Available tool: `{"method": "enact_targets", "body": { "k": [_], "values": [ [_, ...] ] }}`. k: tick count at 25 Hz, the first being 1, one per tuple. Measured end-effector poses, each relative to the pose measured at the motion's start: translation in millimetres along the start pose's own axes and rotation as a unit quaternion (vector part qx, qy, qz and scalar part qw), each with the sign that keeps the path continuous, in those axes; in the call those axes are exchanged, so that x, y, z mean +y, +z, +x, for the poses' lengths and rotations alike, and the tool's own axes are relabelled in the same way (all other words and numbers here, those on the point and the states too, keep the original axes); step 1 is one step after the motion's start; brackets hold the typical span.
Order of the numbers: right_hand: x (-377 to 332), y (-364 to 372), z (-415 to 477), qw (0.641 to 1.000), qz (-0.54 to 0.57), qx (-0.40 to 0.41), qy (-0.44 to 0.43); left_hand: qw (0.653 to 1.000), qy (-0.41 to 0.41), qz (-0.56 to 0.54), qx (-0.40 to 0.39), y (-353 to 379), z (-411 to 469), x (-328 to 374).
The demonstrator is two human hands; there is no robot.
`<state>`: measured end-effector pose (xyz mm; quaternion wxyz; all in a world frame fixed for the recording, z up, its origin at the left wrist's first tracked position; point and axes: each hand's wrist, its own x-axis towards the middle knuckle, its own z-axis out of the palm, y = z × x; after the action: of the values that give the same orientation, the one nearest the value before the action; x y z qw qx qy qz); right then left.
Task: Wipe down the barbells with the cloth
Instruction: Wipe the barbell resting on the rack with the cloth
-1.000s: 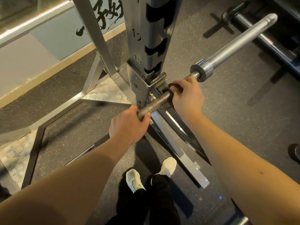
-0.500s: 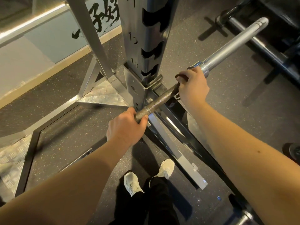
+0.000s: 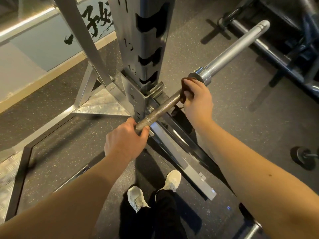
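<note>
The barbell [image 3: 165, 104] ran slantwise just right of the rack [image 3: 143, 49]. The left grip [image 3: 124, 142] was curled round its near, knurled shaft. The right grip [image 3: 198, 97] wrapped the cloth [image 3: 187, 90] round it beside the collar [image 3: 200, 77]. The steel was likely heavy and stiff, and the knurling gave a sure hold.
</note>
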<state>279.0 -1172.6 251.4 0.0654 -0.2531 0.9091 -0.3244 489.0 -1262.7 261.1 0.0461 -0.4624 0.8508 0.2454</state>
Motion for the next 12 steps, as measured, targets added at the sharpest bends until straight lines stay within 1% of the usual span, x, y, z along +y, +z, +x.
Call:
{"method": "enact_targets", "body": {
  "k": [1, 4, 5, 6, 7, 8, 9, 10, 12],
  "values": [
    [4, 0, 7, 1.0, 0.01, 0.01, 0.001, 1.0, -0.001, -0.003, -0.001, 0, 0, 0],
    [-12, 18, -18, 0.993, 0.096, 0.019, 0.066, 1.0, -0.001, -0.003, -0.005, 1, 0, -1],
    [-23, 26, -38, 0.994, 0.086, 0.009, 0.072, 1.0, 0.001, 0.001, -0.008, 1, 0, -1],
    [-31, 31, -58, 0.997, 0.052, -0.015, 0.059, 1.0, 0.002, 0.004, -0.01, 1, 0, 0],
    [-35, 32, -71, 0.999, 0.016, -0.034, 0.024, 1.0, -0.001, 0.004, -0.013, 0, 0, 1],
    [-36, 29, -70, 0.999, -0.004, -0.042, -0.005, 1.0, -0.005, 0.003, -0.017, -1, 0, 1],
    [-29, 24, -56, 0.999, -0.012, -0.037, -0.014, 1.0, -0.006, 0.002, -0.019, -1, 0, 1],
    [-18, 19, -37, 0.999, -0.015, -0.032, 0.006, 1.0, -0.004, 0.001, -0.019, -2, 0, 1],
    [1, 6, 0, 0.997, 0.008, -0.013, 0.073, 1.0, -0.002, -0.003, -0.016, -1, 0, 1]
  ]
}}
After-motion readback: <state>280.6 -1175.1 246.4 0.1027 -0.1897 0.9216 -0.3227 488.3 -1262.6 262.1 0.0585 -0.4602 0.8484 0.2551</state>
